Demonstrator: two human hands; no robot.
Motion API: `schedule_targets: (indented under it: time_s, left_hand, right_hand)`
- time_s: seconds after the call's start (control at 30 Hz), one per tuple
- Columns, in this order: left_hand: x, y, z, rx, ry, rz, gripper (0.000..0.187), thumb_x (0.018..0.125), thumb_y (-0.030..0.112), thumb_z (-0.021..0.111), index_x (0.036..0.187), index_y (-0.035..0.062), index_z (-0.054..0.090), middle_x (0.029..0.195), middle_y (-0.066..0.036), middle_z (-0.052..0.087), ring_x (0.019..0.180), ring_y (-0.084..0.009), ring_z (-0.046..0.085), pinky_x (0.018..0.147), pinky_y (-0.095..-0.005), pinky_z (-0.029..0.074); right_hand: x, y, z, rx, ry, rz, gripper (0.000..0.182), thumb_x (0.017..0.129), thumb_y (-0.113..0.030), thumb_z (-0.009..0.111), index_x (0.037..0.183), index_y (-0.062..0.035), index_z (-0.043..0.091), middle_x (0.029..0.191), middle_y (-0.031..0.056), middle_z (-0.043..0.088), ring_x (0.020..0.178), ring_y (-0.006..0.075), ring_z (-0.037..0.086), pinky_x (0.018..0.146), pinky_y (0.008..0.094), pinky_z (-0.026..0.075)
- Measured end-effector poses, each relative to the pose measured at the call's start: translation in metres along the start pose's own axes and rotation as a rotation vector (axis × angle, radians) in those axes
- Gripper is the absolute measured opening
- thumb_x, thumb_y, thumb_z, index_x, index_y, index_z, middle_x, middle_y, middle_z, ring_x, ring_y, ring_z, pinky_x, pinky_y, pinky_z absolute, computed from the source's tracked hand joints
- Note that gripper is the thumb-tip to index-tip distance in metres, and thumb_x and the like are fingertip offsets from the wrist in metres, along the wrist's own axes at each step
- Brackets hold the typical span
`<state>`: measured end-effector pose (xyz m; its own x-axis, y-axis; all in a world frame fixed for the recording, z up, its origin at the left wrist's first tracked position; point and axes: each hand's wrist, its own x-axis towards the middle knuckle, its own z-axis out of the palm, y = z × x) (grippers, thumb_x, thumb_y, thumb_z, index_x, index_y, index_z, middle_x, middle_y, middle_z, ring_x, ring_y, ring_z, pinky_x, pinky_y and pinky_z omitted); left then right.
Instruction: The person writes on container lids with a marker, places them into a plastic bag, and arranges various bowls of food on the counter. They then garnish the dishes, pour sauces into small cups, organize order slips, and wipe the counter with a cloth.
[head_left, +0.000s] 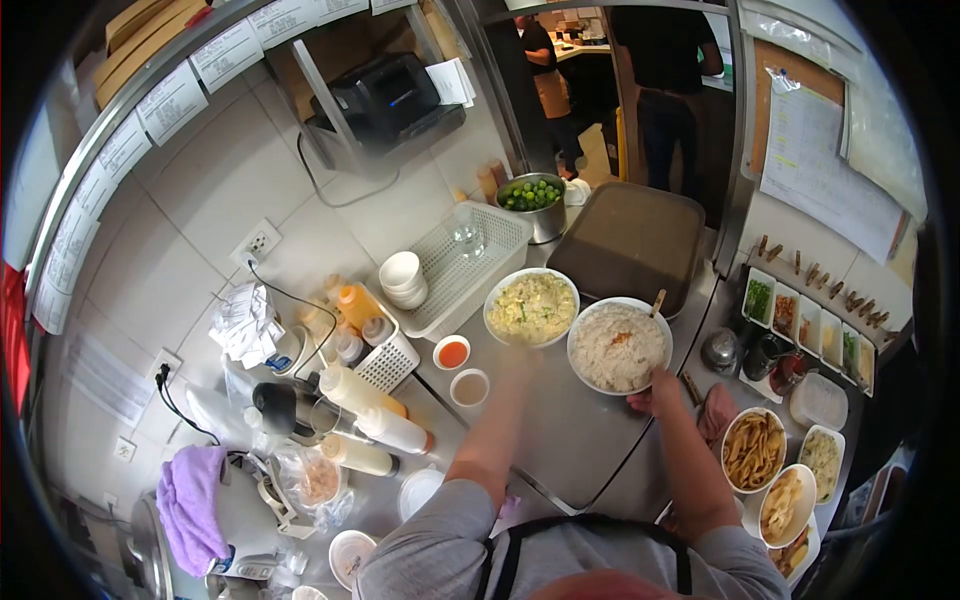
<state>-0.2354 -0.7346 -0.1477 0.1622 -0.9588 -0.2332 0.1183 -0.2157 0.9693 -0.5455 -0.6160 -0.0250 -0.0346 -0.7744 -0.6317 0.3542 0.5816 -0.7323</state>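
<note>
My left hand [516, 362] is smeared by motion at the near edge of a white bowl of yellowish fried rice [530, 308]; its fingers cannot be made out. At the lower right rim of a white bowl of pale rice [612, 352], with brown bits on top, my right hand [655, 393] is closed on the edge. A spoon handle [658, 302] sticks up from that bowl's far side. Left of the bowls stand a small cup of orange-red sauce [453, 352] and a cup of brownish sauce [469, 388].
A brown tray [630, 240] lies behind the bowls, beside a steel pot of limes [533, 205]. On the left are a grey crate [440, 290] and squeeze bottles [365, 395]. Topping containers [812, 325] and a bowl of fries [753, 450] line the right. Two people stand beyond the opening.
</note>
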Motion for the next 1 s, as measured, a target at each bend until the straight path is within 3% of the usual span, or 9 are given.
schedule_targets:
  time_s: [0.1,0.17,0.3,0.43,0.57,0.73,0.83,0.9,1.0]
  left_hand:
    - [-0.016,0.016,0.009,-0.193,0.035,-0.174,0.043,0.085,0.039,0.033,0.112,0.0061,0.033,0.095,-0.015,0.043,0.073,-0.0248,0.049,0.06,-0.0387,0.045]
    - [-0.08,0.091,0.041,-0.443,0.16,-0.387,0.045,0.085,0.038,0.035,0.118,0.0077,0.027,0.099,-0.016,0.039,0.074,-0.0256,0.048,0.06,-0.0385,0.045]
    - [-0.075,0.04,0.025,-0.235,0.148,-0.014,0.045,0.084,0.033,0.039,0.122,0.0132,0.023,0.098,-0.014,0.037,0.072,-0.0245,0.048,0.059,-0.0381,0.044]
    - [-0.174,0.126,0.049,-0.515,0.307,-0.086,0.043,0.084,0.03,0.04,0.121,0.0155,0.024,0.098,-0.01,0.039,0.07,-0.0214,0.049,0.058,-0.0352,0.044]
    - [-0.225,0.146,0.04,-0.54,0.184,-0.077,0.036,0.085,0.026,0.04,0.118,0.018,0.028,0.093,-0.006,0.044,0.07,-0.0178,0.05,0.059,-0.0309,0.042]
    - [-0.263,0.136,0.019,-0.229,0.058,0.015,0.028,0.085,0.022,0.04,0.112,0.0146,0.038,0.087,-0.002,0.049,0.073,-0.0124,0.05,0.062,-0.0271,0.041]
    - [-0.284,0.12,0.002,0.114,-0.019,0.05,0.026,0.085,0.022,0.042,0.109,0.0114,0.042,0.088,-0.001,0.05,0.075,-0.0095,0.049,0.063,-0.0244,0.04]
    - [-0.283,0.09,-0.017,0.358,-0.074,0.097,0.026,0.084,0.022,0.043,0.109,0.0112,0.043,0.087,0.0,0.05,0.076,-0.0092,0.048,0.063,-0.0238,0.039]
    - [-0.312,0.095,-0.028,0.316,-0.099,0.025,0.028,0.086,0.027,0.04,0.108,0.0113,0.044,0.088,0.0,0.051,0.078,-0.0091,0.048,0.063,-0.0235,0.039]
  right_hand:
    - [-0.016,-0.002,0.0,0.036,0.014,0.12,0.047,0.084,-0.039,0.032,0.116,-0.0055,0.026,0.084,0.0196,0.053,0.063,0.0316,0.058,0.053,0.0439,0.048]
    - [-0.037,-0.007,0.003,0.007,0.003,0.194,0.046,0.083,-0.038,0.036,0.113,-0.0041,0.029,0.083,0.019,0.053,0.065,0.0314,0.057,0.054,0.0435,0.048]
    - [-0.065,0.006,-0.003,-0.048,-0.141,0.191,0.038,0.081,-0.03,0.045,0.106,-0.0029,0.038,0.08,0.0161,0.052,0.062,0.0293,0.056,0.052,0.0391,0.048]
    - [-0.118,-0.007,0.009,-0.157,-0.364,-0.048,0.027,0.079,-0.023,0.05,0.098,-0.005,0.045,0.084,0.0127,0.054,0.064,0.0254,0.057,0.054,0.0343,0.048]
    - [-0.161,-0.012,0.027,-0.503,-0.529,-0.192,0.025,0.078,-0.018,0.048,0.1,-0.0051,0.05,0.085,0.0104,0.056,0.067,0.0193,0.057,0.059,0.0286,0.046]
    - [-0.186,0.035,0.033,-0.992,-0.821,-0.469,0.035,0.078,-0.015,0.041,0.111,-0.0056,0.047,0.085,0.0088,0.057,0.073,0.0157,0.055,0.067,0.0281,0.044]
    - [-0.217,0.057,0.037,-1.098,-0.966,-0.283,0.035,0.082,-0.017,0.041,0.114,-0.0026,0.044,0.096,0.0086,0.056,0.086,0.0166,0.054,0.078,0.0275,0.041]
    - [-0.214,0.097,0.025,-1.138,-1.051,-0.387,0.038,0.081,-0.02,0.04,0.116,-0.0063,0.043,0.1,0.011,0.055,0.089,0.0202,0.052,0.08,0.0294,0.04]
    - [-0.235,0.126,0.016,-1.243,-1.093,-0.292,0.041,0.081,-0.024,0.04,0.118,-0.0073,0.041,0.106,0.0138,0.052,0.097,0.0238,0.049,0.085,0.0312,0.036]
